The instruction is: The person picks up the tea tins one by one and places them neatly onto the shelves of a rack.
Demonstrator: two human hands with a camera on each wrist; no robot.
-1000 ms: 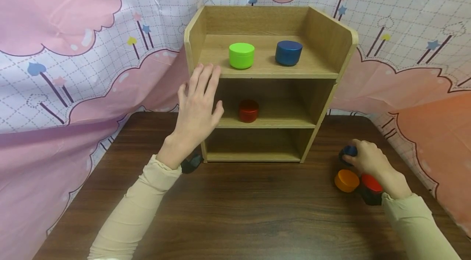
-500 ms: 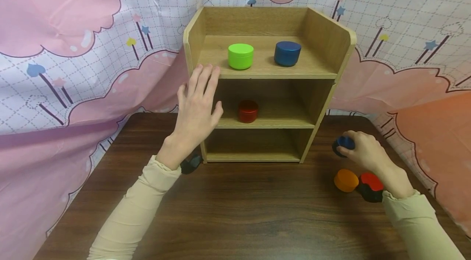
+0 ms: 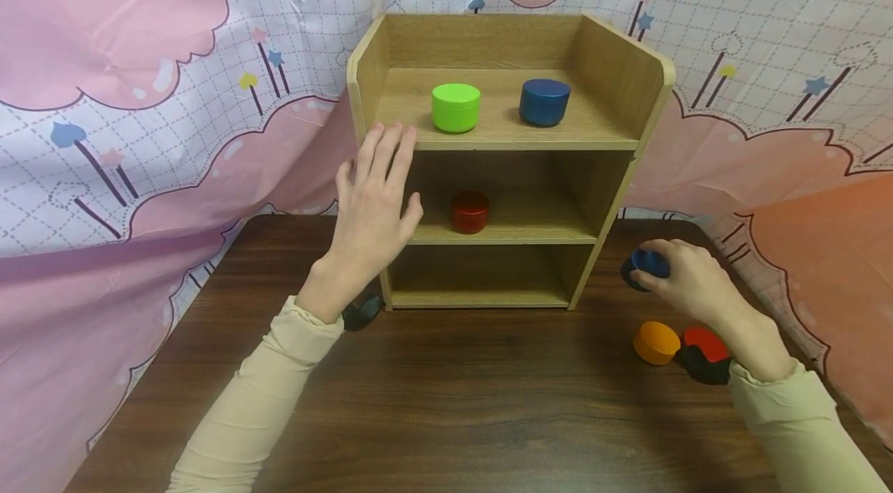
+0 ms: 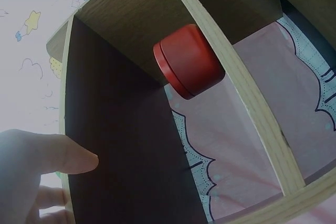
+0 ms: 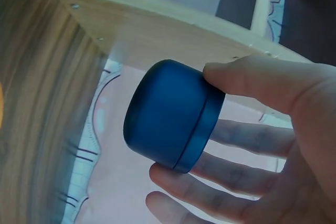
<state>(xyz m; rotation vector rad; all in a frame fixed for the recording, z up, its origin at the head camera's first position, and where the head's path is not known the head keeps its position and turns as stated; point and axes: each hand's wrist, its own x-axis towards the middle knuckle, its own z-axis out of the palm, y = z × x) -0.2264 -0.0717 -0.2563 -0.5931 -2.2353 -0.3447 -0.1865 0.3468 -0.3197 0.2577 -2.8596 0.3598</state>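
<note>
My right hand (image 3: 698, 287) grips a round dark blue tin (image 5: 165, 111) by its lid end, thumb on one side and fingers on the other. The tin hangs above the table, right of the wooden shelf unit (image 3: 516, 145). At the unit's left side, my left hand (image 3: 373, 210) lies with straight fingers spread against the front of the top board and side panel. A bright green tin (image 3: 456, 108) and another blue tin (image 3: 545, 103) sit on the top level. On the middle level sits a red tin (image 4: 191, 61), right of my left hand.
On the table (image 3: 488, 400), an orange tin (image 3: 656, 343) stands near the right edge. Beside it is a bright red-topped tin (image 3: 708, 343), partly hidden by the black wrist camera. A patterned cloth (image 3: 174, 129) hangs behind and at both sides.
My right hand has lifted the blue tin and carried it slightly left and away from me, off from the orange and red tins. My left hand stays in place.
</note>
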